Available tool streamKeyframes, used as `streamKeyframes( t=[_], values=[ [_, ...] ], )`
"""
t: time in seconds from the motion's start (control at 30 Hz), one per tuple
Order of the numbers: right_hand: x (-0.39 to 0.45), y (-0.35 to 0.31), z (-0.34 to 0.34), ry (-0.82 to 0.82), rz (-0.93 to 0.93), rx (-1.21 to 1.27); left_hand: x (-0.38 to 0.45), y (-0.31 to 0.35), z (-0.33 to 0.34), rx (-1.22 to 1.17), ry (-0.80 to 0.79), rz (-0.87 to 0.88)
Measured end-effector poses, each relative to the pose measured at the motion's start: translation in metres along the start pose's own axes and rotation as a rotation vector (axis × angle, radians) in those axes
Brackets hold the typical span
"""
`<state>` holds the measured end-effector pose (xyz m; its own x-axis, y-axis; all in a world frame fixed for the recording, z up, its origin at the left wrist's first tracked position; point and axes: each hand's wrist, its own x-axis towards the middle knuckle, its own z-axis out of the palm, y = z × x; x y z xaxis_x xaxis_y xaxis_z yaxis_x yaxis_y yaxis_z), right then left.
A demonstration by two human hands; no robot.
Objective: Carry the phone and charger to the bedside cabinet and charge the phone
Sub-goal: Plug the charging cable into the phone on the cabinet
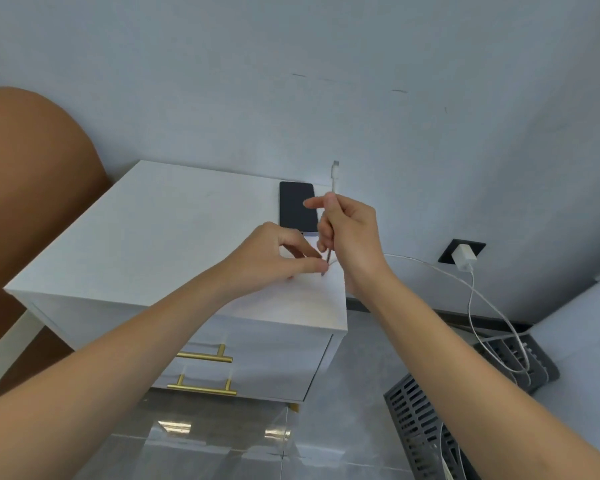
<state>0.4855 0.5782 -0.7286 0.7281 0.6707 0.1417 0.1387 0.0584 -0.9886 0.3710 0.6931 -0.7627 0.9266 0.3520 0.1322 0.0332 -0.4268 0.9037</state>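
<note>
Above cabinet [160, 237], right hand [350, 237] grips cable [335, 174]; left hand [274, 258] fingers apparently pinch it; phone [297, 206] behind.

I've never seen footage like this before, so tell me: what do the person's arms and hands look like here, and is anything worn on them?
Both forearms are bare as far as the picture shows: no sleeves reach into view. The left hand and the right hand are ungloved, and I see no watch, bracelet or ring on either. No markings show. The fingernails look short and plain, though they are small in this view.

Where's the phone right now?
In the head view, the phone lies flat at the back right of the bedside cabinet top, near the wall, just behind both hands.
</note>
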Motion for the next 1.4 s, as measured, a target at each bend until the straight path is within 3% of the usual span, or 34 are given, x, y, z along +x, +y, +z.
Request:
streamKeyframes(
  t=[0.13, 0.2, 0.43, 0.6, 0.7, 0.97, 1.4],
  values=[
    [-0.007, 0.009, -0.012, 0.085, 0.142, -0.007, 0.012, -0.017, -0.027, 0.037, 0.239, -0.015],
    [-0.012, 0.017, -0.015, 0.111, 0.165, -0.107, 0.027, -0.026, -0.037, 0.197, 0.299, -0.016],
    [-0.017, 0.035, -0.015, 0.065, 0.179, -0.531, 0.085, -0.027, -0.052, 0.75, -0.105, 0.111],
    [-0.017, 0.037, -0.008, 0.093, 0.078, -0.902, 0.113, -0.018, -0.05, 1.125, -0.398, 0.135],
    [-0.016, 0.041, -0.003, 0.112, 0.005, -1.021, 0.119, -0.016, -0.05, 1.163, -0.45, 0.197],
    [-0.011, 0.047, -0.007, 0.13, -0.027, -0.969, 0.121, 0.001, -0.056, 1.2, -0.525, 0.287],
    [-0.007, 0.053, -0.009, 0.162, -0.098, -0.874, 0.117, 0.011, -0.057, 1.166, -0.485, 0.282]
  ],
)
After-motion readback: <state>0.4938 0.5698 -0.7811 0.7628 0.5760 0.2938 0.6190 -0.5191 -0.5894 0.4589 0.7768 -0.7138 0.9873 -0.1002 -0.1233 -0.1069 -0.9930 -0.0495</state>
